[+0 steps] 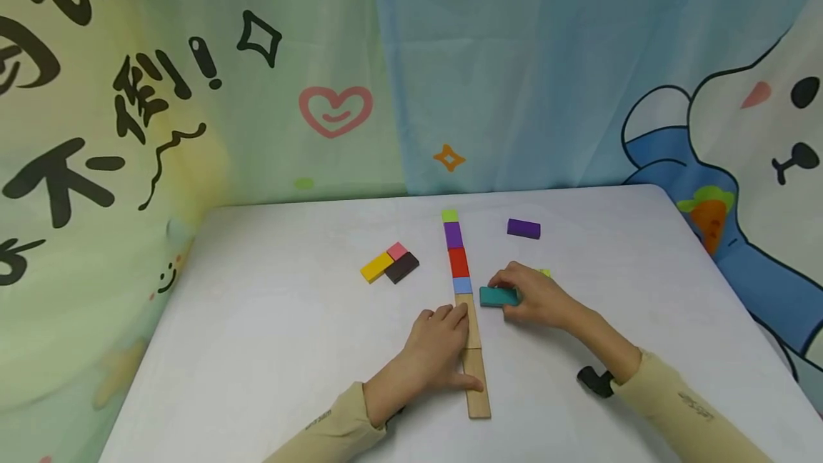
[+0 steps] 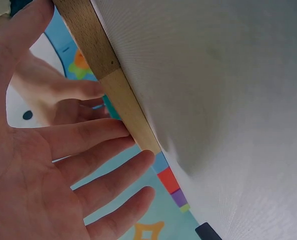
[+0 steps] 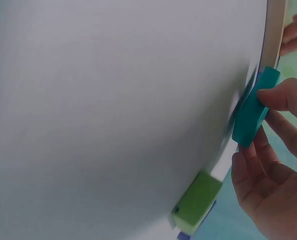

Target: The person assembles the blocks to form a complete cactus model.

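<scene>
In the head view a row of blocks runs toward me: a lime green block point(image 1: 449, 215), a purple block point(image 1: 453, 235), a red block point(image 1: 459, 262), a blue block point(image 1: 461, 285) and two plain wooden planks point(image 1: 476, 366). My left hand point(image 1: 439, 350) lies along the planks' left side, fingers spread and fairly straight, touching them at fingertips and thumb. Just right of the row, my right hand point(image 1: 536, 295) pinches a teal block point(image 3: 251, 112) between thumb and fingers. A green block point(image 3: 197, 200) is partly hidden behind this hand in the head view.
Left of the row, a yellow block point(image 1: 376, 267), a pink block point(image 1: 396, 251) and a dark brown block point(image 1: 402, 268) lie touching. Another purple block point(image 1: 524, 228) is at the back right. A printed curtain point(image 1: 514, 91) hangs behind the white table point(image 1: 276, 320).
</scene>
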`<move>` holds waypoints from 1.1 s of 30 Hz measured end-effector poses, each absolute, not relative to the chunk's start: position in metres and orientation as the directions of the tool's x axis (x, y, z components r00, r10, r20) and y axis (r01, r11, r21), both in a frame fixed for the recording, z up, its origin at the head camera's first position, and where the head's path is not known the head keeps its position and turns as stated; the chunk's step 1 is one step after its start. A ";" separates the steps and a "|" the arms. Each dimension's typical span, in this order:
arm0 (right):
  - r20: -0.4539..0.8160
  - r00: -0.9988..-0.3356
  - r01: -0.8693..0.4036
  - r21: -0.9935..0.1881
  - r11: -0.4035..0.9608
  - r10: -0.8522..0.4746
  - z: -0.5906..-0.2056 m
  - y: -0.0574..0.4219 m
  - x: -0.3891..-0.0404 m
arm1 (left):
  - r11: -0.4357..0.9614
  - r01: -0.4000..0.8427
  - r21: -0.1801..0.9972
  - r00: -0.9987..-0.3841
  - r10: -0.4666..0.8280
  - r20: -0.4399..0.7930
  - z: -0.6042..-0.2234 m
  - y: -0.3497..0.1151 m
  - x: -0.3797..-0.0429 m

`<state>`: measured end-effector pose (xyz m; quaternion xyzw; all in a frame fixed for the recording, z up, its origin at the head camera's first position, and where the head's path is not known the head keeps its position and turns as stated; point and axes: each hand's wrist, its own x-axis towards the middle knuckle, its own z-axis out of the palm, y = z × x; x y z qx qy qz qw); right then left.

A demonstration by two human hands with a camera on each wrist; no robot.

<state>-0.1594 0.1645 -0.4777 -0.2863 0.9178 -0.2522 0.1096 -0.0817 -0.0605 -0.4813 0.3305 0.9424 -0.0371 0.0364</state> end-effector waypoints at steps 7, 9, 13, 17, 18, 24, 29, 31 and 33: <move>-0.077 -0.800 -0.472 -0.531 0.703 -0.595 -0.481 0.160 -0.160 | 0.771 0.634 -0.061 -0.773 0.630 -0.072 -0.479 -0.059 -0.081; -0.081 -0.802 -0.471 -0.524 0.710 -0.592 -0.482 0.159 -0.160 | 0.769 0.635 -0.068 -0.772 0.631 -0.071 -0.479 -0.059 -0.081; -0.081 -0.802 -0.471 -0.522 0.711 -0.591 -0.481 0.158 -0.160 | 0.769 0.635 -0.075 -0.772 0.632 -0.066 -0.478 -0.059 -0.081; -0.081 -0.801 -0.471 -0.525 0.709 -0.593 -0.481 0.157 -0.160 | 0.769 0.635 -0.076 -0.773 0.632 -0.057 -0.479 -0.058 -0.082; -0.081 -0.801 -0.471 -0.526 0.708 -0.593 -0.482 0.157 -0.160 | 0.769 0.635 -0.076 -0.773 0.632 -0.057 -0.479 -0.058 -0.081; -0.082 -0.804 -0.462 -0.536 0.706 -0.589 -0.484 0.156 -0.161 | 0.771 0.632 -0.079 -0.775 0.630 -0.058 -0.479 -0.059 -0.082; -0.012 -0.796 -0.493 -0.565 0.661 -0.605 -0.483 0.162 -0.162 | 0.773 0.629 -0.080 -0.777 0.627 -0.057 -0.480 -0.060 -0.081; 0.032 -0.800 -0.505 -0.574 0.645 -0.598 -0.480 0.170 -0.164 | 0.773 0.629 -0.080 -0.777 0.626 -0.058 -0.480 -0.060 -0.081; 0.044 -0.818 -0.495 -0.561 0.664 -0.573 -0.474 0.181 -0.167 | 0.774 0.629 -0.074 -0.777 0.626 -0.063 -0.481 -0.061 -0.081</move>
